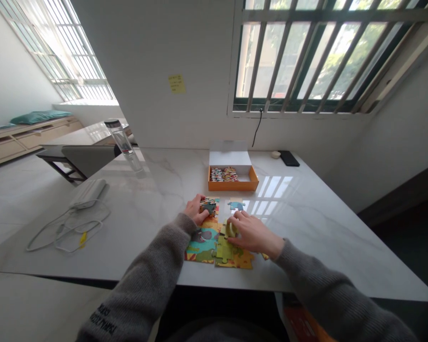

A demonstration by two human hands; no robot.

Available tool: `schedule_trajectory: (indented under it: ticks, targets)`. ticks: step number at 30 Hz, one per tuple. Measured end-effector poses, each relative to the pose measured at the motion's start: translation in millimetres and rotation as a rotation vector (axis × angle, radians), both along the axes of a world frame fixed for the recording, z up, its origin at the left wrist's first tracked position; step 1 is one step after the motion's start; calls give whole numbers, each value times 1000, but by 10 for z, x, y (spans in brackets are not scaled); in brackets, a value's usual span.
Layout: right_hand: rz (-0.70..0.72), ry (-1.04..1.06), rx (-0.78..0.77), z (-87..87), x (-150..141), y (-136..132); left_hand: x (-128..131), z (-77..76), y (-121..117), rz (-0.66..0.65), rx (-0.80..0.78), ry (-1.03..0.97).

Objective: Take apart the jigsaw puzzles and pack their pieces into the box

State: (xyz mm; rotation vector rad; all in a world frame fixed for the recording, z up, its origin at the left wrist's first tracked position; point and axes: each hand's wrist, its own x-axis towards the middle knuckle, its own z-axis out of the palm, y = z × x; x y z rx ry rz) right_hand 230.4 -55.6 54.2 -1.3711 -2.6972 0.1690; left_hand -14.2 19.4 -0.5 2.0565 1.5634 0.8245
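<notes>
A partly joined colourful jigsaw point(214, 244) lies on the marble table point(306, 223) in front of me. My left hand point(196, 209) rests at its upper left corner, fingers curled on a dark puzzle piece point(209, 206). My right hand point(251, 232) lies over the puzzle's right side, its fingers closed on a yellowish piece point(231, 230) at the joined part. A single loose piece point(236, 204) with a blue figure sits just beyond my right hand.
An open orange box point(232, 178) holding several loose pieces stands behind the puzzle. A clear water bottle point(123, 142), a white device with a coiled cable point(82, 204), a black phone point(289, 158) and a small round object point(275, 154) also stand on the table.
</notes>
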Motion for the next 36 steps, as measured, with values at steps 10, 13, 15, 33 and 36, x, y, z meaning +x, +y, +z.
schedule_trajectory:
  ticks: [10,13,15,33,36]
  targets:
    - [14,-12,69,-64,-85,78,-17,-14,20,-27,-15,-22]
    - [-68,207,-26,-85,9,359,-54,-15,37,-41,-47,-3]
    - [-66,389,-56,-82,33,518,-95,2,37,-67,-73,15]
    - [36,381,-25,-86,-571,524,-205,29,63,-245,-67,57]
    - [30,437,-52,-79,-467,436,-201,-5,95,-203,-84,72]
